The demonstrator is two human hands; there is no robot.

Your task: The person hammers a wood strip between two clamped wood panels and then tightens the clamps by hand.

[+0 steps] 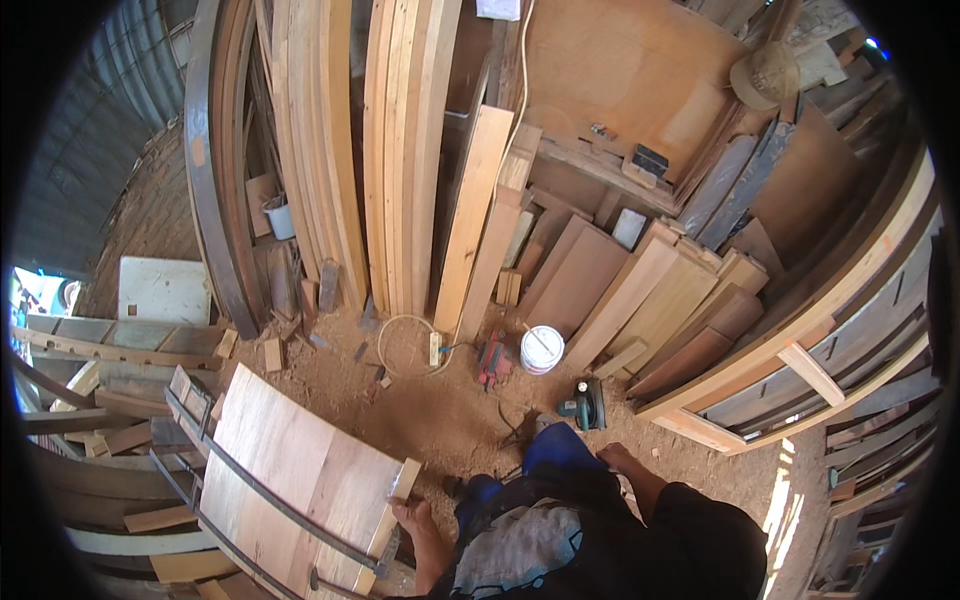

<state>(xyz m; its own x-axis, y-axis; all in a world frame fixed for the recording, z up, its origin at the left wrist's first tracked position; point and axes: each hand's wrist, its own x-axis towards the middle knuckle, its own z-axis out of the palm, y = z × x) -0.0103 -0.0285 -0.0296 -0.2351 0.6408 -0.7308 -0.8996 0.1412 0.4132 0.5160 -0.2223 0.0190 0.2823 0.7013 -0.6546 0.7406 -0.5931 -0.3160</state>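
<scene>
A wide panel of joined wood boards (290, 470) lies at the lower left, with long dark metal bar clamps (290, 505) running across it. My left hand (420, 522) is at the panel's right edge, its fingers closed on a small wood block (404, 480) that stands against that edge. My right hand (617, 458) rests by my right knee, clad in blue; its fingers are too small and partly hidden to read. Just beyond that knee, a dark green power tool (583, 406) sits on the ground.
Sawdust covers the ground, where a white lidded bucket (542, 349), a red power tool (493, 362) and a coiled cord (385, 345) lie. Tall planks (400, 170) lean at the back. Stacked boards (620, 300) and a curved wooden frame (810, 350) stand to the right; timber offcuts (110, 440) crowd the left.
</scene>
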